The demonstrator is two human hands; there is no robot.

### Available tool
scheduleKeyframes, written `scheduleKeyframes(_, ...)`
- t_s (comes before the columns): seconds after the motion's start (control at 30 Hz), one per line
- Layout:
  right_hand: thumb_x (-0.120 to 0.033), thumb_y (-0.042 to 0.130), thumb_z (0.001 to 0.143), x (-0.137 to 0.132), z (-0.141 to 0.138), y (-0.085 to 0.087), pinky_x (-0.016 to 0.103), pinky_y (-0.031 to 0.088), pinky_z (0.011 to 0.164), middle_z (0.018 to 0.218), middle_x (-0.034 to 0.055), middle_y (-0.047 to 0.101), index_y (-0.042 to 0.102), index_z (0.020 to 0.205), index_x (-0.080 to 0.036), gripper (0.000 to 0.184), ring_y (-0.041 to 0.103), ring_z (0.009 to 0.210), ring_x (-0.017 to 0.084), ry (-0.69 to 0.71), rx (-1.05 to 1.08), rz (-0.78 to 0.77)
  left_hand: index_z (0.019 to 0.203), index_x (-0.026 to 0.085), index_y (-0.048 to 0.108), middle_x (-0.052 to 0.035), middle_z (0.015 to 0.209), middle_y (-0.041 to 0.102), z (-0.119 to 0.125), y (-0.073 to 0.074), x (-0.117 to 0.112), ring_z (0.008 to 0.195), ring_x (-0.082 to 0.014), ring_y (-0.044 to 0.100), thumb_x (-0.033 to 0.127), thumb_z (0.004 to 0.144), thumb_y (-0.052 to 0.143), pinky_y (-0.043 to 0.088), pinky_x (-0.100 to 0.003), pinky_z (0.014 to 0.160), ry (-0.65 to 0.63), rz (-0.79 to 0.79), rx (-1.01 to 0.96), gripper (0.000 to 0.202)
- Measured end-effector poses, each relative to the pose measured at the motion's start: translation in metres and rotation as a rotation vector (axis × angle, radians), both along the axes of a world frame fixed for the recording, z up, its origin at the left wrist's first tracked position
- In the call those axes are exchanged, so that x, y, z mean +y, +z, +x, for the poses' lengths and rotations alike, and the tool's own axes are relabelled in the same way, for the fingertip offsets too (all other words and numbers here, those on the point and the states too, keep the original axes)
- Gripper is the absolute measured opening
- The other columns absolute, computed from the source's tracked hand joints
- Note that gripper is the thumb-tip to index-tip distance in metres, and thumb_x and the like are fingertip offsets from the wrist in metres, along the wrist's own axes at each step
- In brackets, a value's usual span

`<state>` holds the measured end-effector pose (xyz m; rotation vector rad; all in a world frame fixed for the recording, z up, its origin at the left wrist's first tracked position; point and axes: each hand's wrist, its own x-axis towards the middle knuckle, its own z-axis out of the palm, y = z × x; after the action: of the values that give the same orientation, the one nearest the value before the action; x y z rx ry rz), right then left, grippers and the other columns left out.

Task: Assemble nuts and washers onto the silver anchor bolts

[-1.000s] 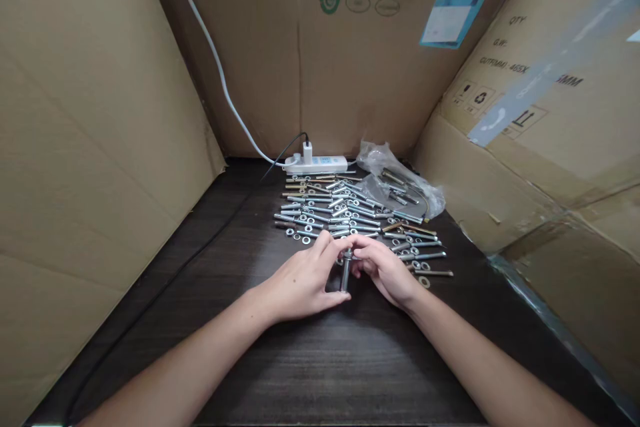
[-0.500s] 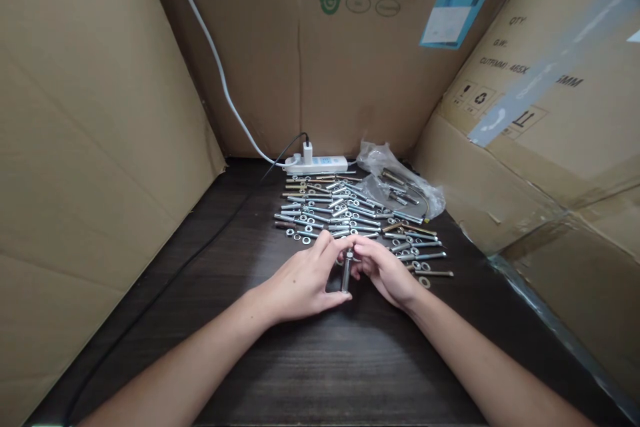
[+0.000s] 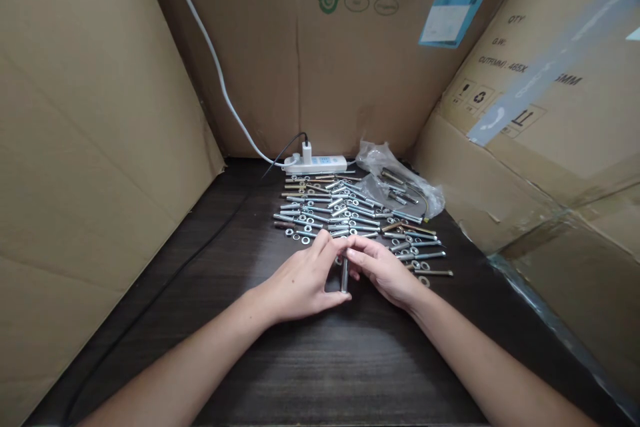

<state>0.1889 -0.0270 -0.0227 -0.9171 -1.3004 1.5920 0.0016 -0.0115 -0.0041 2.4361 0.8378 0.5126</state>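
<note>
My left hand [image 3: 303, 280] and my right hand [image 3: 383, 271] meet at the middle of a dark wooden table [image 3: 320, 360]. Between them stands a silver metal bolt [image 3: 344, 275], held nearly upright. The left hand's thumb and fingers are closed round its shaft. The right hand's fingertips pinch its upper end; what sits there is hidden by the fingers. Just beyond the hands lies a spread of several silver bolts and washers [image 3: 345, 210].
A clear plastic bag [image 3: 400, 183] with more bolts lies at the back right. A white power strip [image 3: 316, 163] with a white cable [image 3: 215, 63] and a plugged black lead sits against the back cardboard wall [image 3: 350, 67]. Cardboard boxes enclose the left and right sides.
The right fingers have shifted slightly over the bolt's top end. Both hands and the bolt stay in the same place.
</note>
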Motion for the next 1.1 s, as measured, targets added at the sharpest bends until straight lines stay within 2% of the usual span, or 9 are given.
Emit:
scheduleKeyframes(0.2,-0.036,0.062,0.082,0.0015,0.0006,-0.001,0.023,0.034,0.056,0.075,-0.0006,0.05,0.061,0.082,-0.017,0.019,0.04,0.06,0.009,-0.026,-0.079,0.054,0.127,0.027,0.032,-0.0062,0.111,0.043,0.0005,-0.0016,0.0001,0.094,-0.0233,0.057,0.031,0.071,0.071,0.051,-0.04,0.08,-0.007,0.007,-0.046,0.068)
scheduleKeyframes(0.33,-0.037,0.061,0.083,0.0012,0.0005,-0.0028,0.023,0.033,0.054,0.07,-0.0013,0.049,0.062,0.086,-0.017,0.02,0.039,0.059,0.009,-0.14,-0.061,0.08,0.127,0.025,0.031,-0.0079,0.117,0.042,0.0004,-0.0035,0.0015,0.099,-0.0231,0.055,0.032,0.075,0.067,0.05,-0.038,0.083,0.05,0.025,-0.087,0.064)
scheduleKeyframes(0.43,-0.038,0.063,0.081,0.0013,0.0001,-0.0027,0.022,0.031,0.052,0.069,-0.0012,0.05,0.064,0.091,-0.018,0.022,0.039,0.057,0.009,-0.247,-0.02,0.085,0.119,0.024,0.041,-0.0061,0.111,0.047,-0.0004,-0.0017,0.0035,0.092,-0.0203,0.056,0.036,0.082,0.058,0.048,-0.036,0.082,0.102,0.029,-0.031,0.042)
scheduleKeyframes(0.5,-0.038,0.064,0.081,0.0012,-0.0004,-0.0017,0.022,0.03,0.051,0.07,-0.0011,0.051,0.064,0.094,-0.019,0.023,0.039,0.056,0.008,-0.294,0.01,0.083,0.105,0.022,0.051,-0.0034,0.1,0.051,-0.0006,-0.0002,0.0048,0.085,-0.0174,0.056,0.036,0.089,0.049,0.047,-0.032,0.079,0.086,0.02,0.018,0.021)
scheduleKeyframes(0.53,-0.038,0.064,0.08,0.001,-0.0007,-0.0011,0.022,0.03,0.051,0.071,-0.0012,0.051,0.064,0.095,-0.019,0.024,0.039,0.056,0.008,-0.307,0.024,0.082,0.098,0.021,0.053,-0.0025,0.095,0.052,-0.0005,0.0003,0.0054,0.083,-0.0164,0.055,0.035,0.091,0.045,0.047,-0.03,0.077,0.065,0.017,0.031,0.017)
scheduleKeyframes(0.63,-0.036,0.064,0.08,0.0001,-0.0017,0.0006,0.022,0.03,0.051,0.07,-0.0017,0.05,0.064,0.097,-0.019,0.023,0.039,0.055,0.008,-0.317,0.041,0.087,0.086,0.019,0.054,-0.0014,0.086,0.054,0.0007,-0.0004,0.0065,0.079,-0.0147,0.054,0.031,0.094,0.039,0.044,-0.026,0.072,0.014,0.008,0.023,0.021)
scheduleKeyframes(0.73,-0.036,0.064,0.081,-0.0005,-0.002,0.0011,0.023,0.03,0.051,0.069,-0.0015,0.049,0.064,0.098,-0.02,0.024,0.039,0.056,0.009,-0.308,0.02,0.096,0.079,0.018,0.053,-0.0006,0.08,0.055,0.0018,-0.003,0.0073,0.071,-0.0133,0.051,0.03,0.093,0.042,0.041,-0.024,0.064,0.019,0.012,0.002,0.021)
scheduleKeyframes(0.83,-0.037,0.064,0.081,-0.0004,-0.0013,0.0005,0.023,0.031,0.051,0.07,-0.0006,0.051,0.064,0.1,-0.02,0.025,0.041,0.059,0.01,-0.306,0.001,0.107,0.078,0.018,0.054,-0.0006,0.078,0.054,0.0022,-0.0049,0.0084,0.069,-0.0132,0.05,0.029,0.091,0.046,0.039,-0.023,0.061,0.06,0.049,-0.009,0.019)
scheduleKeyframes(1.1,-0.037,0.064,0.08,0.0003,-0.0002,0.0016,0.022,0.032,0.05,0.071,-0.0012,0.053,0.065,0.097,-0.021,0.023,0.041,0.058,0.009,-0.349,-0.051,0.135,0.082,0.018,0.056,0.0,0.08,0.054,0.0027,-0.0037,0.009,0.073,-0.0131,0.051,0.027,0.089,0.049,0.039,-0.023,0.065,0.107,0.093,-0.032,0.014)
